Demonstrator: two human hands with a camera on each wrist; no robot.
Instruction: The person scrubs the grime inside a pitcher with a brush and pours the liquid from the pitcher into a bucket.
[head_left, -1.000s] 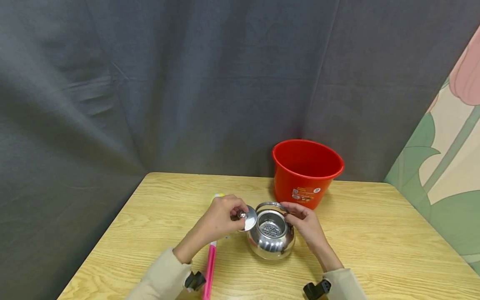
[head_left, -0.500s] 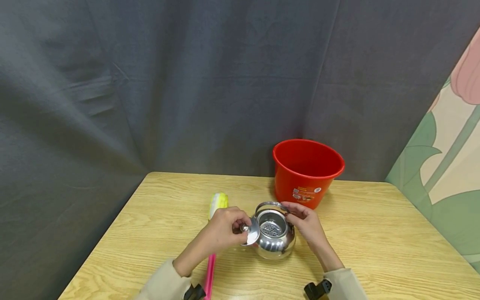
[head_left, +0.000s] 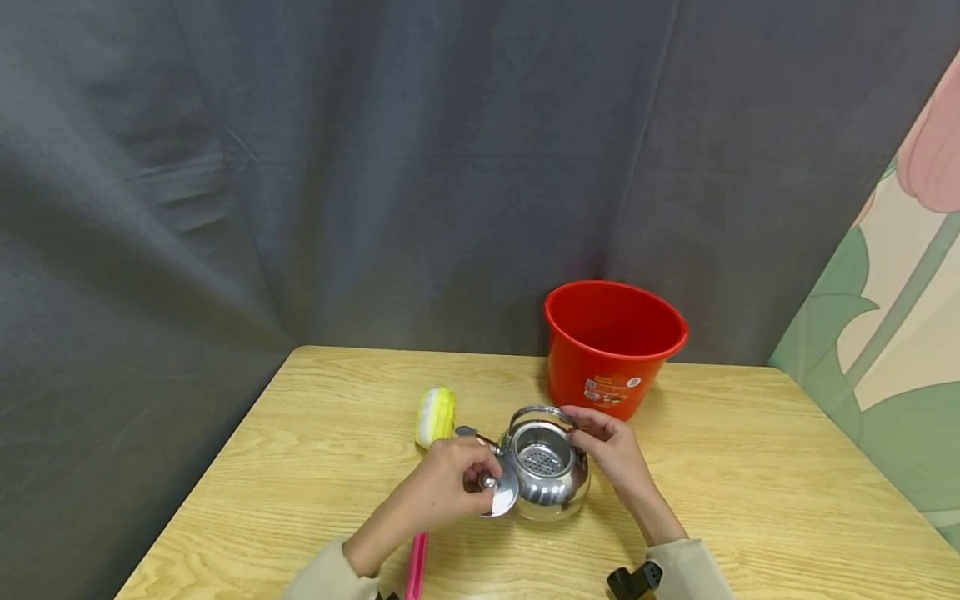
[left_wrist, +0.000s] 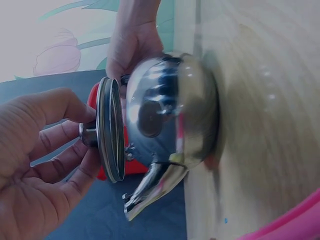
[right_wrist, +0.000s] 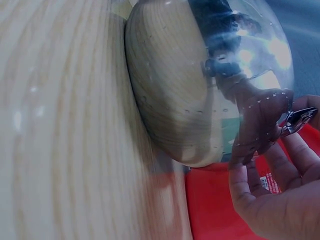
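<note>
Currently the left hand (head_left: 453, 481) pinches the small metal knob (left_wrist: 88, 135) of a round, shiny stainless-steel lid (head_left: 506, 492), its thumb and fingers closed about it. The lid is off the opening, at the near left side of a squat, rounded, polished stainless-steel kettle (head_left: 551, 497); whether the two touch, I cannot tell. The kettle stands upright on the pale wood-grain worktop (head_left: 300, 475), its short tapered spout (left_wrist: 159, 187) pointing away to the left, and a perforated metal strainer (head_left: 542, 461) shows within its uncovered mouth. At the other side, the right hand (head_left: 611, 452) grips the right end of the arched metal handle (head_left: 536, 409), thumb and fingers on either side.

Behind the kettle is a wide red plastic bucket (head_left: 567, 371) with a printed label on its wall. Left of the kettle lies a brush with a yellow-and-white head (head_left: 436, 419) and a long pink handle (head_left: 416, 567), partly covered by the left arm. A dark grey cloth curtain (head_left: 450, 183) hangs behind the worktop.
</note>
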